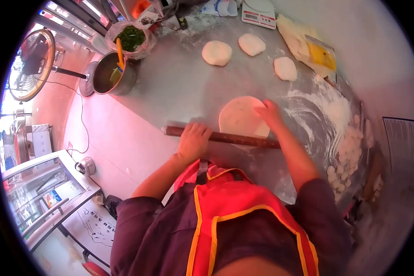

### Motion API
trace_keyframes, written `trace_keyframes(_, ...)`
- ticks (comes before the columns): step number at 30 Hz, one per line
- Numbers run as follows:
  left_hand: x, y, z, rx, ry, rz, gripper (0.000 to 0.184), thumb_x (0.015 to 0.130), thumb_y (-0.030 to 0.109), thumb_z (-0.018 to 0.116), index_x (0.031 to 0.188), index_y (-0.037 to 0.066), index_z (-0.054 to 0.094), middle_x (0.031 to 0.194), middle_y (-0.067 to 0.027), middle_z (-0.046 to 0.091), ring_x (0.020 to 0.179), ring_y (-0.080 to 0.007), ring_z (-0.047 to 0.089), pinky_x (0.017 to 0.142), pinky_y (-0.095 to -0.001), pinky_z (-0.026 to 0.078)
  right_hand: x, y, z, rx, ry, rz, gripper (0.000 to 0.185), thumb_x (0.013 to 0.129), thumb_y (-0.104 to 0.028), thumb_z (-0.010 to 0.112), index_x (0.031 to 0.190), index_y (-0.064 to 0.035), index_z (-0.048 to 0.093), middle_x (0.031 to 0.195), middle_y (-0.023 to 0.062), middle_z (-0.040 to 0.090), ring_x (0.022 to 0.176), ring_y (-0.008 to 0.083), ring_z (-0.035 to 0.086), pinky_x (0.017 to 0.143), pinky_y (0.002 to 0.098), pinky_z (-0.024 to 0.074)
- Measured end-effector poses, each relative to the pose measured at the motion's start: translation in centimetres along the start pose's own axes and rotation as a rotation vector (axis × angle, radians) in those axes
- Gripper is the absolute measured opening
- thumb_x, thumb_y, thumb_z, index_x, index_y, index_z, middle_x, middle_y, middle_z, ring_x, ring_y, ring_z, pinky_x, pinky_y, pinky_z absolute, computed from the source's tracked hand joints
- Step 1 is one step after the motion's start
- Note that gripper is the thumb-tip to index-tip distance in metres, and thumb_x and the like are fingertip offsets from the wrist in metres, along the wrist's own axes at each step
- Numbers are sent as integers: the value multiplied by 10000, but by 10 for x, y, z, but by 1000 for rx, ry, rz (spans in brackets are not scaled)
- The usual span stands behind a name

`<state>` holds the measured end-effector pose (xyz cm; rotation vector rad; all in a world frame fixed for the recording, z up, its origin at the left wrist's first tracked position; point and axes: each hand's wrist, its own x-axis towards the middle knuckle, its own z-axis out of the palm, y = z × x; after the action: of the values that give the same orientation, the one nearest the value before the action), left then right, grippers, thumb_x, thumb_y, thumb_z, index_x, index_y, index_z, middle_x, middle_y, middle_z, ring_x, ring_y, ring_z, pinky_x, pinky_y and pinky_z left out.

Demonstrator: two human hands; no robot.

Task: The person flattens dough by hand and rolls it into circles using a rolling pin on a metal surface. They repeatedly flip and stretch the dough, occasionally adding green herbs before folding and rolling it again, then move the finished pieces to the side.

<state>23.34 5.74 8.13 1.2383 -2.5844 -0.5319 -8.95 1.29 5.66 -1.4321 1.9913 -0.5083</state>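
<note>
A flattened round of dough (239, 115) lies on the grey worktop in front of me. Across its near part rests a dark wooden rolling pin (234, 139), reaching out past the dough to the left. My left hand (194, 139) is closed over the pin left of the dough, fingers curled on its top. At the dough's right edge is my right hand (270, 115), its fingertips bent onto the rim; the thumb is partly hidden. The pin's right end passes beneath my right forearm.
Three dough balls (217, 53) sit farther back, near a kitchen scale (258, 14). Loose flour (324, 115) and small dough pieces (347, 152) cover the right side. A metal pot (129, 80) and a bag of chopped greens (129, 38) stand at the back left edge.
</note>
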Motion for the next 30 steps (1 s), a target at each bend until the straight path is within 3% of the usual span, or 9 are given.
trace_keyframes(2,0,4,6,29,88,-34,327,755,126,628,1078,80,619,1070,-94,618,1082,-293,564,1039,-456,393,-74,32,-15,183,117,68,271,902,-279,634,963,-16,617,857,173,650,815,368,632,733,445,477)
trace_keyframes(3,2,5,9,48,130,-55,328,774,128,615,1099,82,620,1102,-92,626,1131,-289,561,1088,-453,369,-114,53,-16,-49,265,-84,300,925,-269,609,1083,-14,611,989,182,650,919,375,623,826,466,465)
trace_keyframes(4,-4,13,13,-38,95,-129,522,793,174,654,1296,63,563,1318,-124,584,1297,-313,491,1172,-500,265,-144,72,-13,-281,411,-238,356,947,-259,583,1203,-13,606,1121,191,649,1023,382,614,920,486,453)
trace_keyframes(6,4,19,21,7,103,-174,620,810,220,678,1379,47,503,1407,-142,528,1353,-318,447,1169,-521,254,-174,83,-2,-477,421,-197,455,965,-256,551,1347,-12,517,1313,193,560,1191,397,530,1037,536,367)
trace_keyframes(10,78,-1,30,161,46,-145,728,900,401,632,1489,50,388,1551,-129,395,1453,-307,324,1181,-564,183,-112,100,-11,-481,425,-136,565,1008,-285,477,1506,-44,365,1546,169,379,1417,356,365,1156,587,226)
trace_keyframes(17,257,-41,20,363,331,-73,691,952,412,557,1523,85,344,1603,-93,310,1509,-284,198,1199,-565,131,63,81,-75,-655,610,-76,575,1036,-321,431,1535,-64,308,1595,157,300,1476,321,276,1177,564,206)
trace_keyframes(22,127,-22,24,208,121,-57,694,948,393,570,1476,-14,377,1572,-171,345,1487,-312,260,1194,-545,181,-64,90,-31,-559,356,-153,632,987,-296,520,1527,-39,316,1576,177,329,1459,360,294,1183,535,218)
trace_keyframes(25,22,-2,29,54,45,-64,682,916,336,617,1458,-18,404,1546,-196,379,1452,-334,334,1182,-541,219,-175,86,-5,-362,340,-214,657,924,-266,595,1477,15,378,1516,238,398,1425,385,349,1158,610,201)
trace_keyframes(30,96,-24,27,197,116,-27,625,911,293,625,1423,-20,449,1511,-205,422,1419,-351,368,1172,-527,243,-107,94,-36,-478,387,-192,619,951,-266,575,1486,-23,380,1533,207,386,1426,368,350,1173,583,198)
